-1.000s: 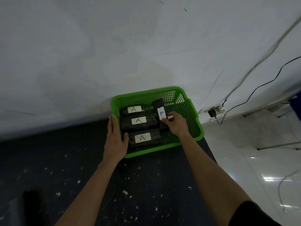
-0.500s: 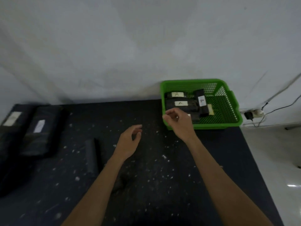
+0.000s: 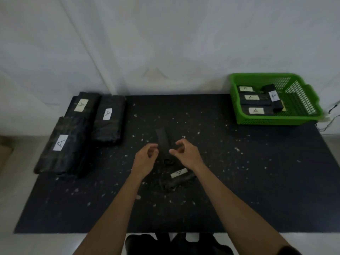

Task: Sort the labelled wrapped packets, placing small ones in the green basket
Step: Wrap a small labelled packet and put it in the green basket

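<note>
Both hands hover mid-frame over the black mat [image 3: 257, 181], either side of a small dark packet [image 3: 161, 139] lying lengthwise. The left hand [image 3: 145, 159] and right hand [image 3: 185, 155] have fingers loosely curled and hold nothing, thumbs and fingertips facing each other, which looks like a two-sided approach to that packet. A second small packet with an A label [image 3: 179, 176] lies just below the right wrist, also waiting to be sorted.

The green basket [image 3: 276, 118] sits upper right with four labelled small packets inside, three in a row and one laid across them. The three big packets [image 3: 108, 120] are stacked off to the left, presumably kept out of the basket on purpose.

Compared with half a second ago, the right hand has pulled away from the basket edge back to the middle, and the left has closed in beside it.
</note>
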The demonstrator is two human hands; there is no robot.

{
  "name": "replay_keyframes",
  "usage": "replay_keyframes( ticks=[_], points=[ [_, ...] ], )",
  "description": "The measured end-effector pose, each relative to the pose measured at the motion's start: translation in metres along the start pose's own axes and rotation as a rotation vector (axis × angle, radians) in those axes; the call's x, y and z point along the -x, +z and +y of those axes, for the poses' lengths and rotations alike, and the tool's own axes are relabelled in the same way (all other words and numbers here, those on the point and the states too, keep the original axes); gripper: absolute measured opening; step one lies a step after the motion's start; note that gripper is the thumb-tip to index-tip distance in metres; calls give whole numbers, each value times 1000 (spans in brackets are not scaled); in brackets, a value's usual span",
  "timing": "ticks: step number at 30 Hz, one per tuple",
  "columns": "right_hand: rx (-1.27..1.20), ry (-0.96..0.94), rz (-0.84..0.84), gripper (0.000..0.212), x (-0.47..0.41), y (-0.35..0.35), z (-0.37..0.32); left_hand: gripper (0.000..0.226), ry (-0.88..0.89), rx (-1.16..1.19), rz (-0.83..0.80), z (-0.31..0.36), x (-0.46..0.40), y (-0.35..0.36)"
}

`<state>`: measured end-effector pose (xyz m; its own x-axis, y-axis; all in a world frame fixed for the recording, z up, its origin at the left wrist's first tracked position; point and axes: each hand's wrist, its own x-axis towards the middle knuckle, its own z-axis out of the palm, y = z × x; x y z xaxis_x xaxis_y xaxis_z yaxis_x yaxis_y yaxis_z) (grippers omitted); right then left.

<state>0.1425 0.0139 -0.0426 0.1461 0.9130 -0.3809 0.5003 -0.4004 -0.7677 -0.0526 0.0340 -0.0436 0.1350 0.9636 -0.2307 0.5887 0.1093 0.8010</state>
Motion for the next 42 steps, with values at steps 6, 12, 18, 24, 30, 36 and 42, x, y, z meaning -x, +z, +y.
replay_keyframes(
  ticks=[6,12,18,24,30,36,42],
  points=[
    [238,105,24,66,0,48,-8,24,-58,-4,-66,-24,0,-14],
    [308,115,58,63,-7,54,-8,25,-97,-49,-135,-31,-1,-14],
    [277,86,37,60,-5,35,-8,27,-97,-28,-112,-21,0,-15],
    [37,-27,1,41,9,-32,-25,62,131,-33,36,21,-11,-28],
    [-276,-56,-69,30,37,-113,-59,70,498,-97,-38,106,-17,-45],
    [-493,-58,-18,41,51,-168,-83,33,664,-60,-36,185,-8,-55],
    [-416,-321,142,28,79,-191,-106,20,617,4,49,221,-3,-59]
  ],
)
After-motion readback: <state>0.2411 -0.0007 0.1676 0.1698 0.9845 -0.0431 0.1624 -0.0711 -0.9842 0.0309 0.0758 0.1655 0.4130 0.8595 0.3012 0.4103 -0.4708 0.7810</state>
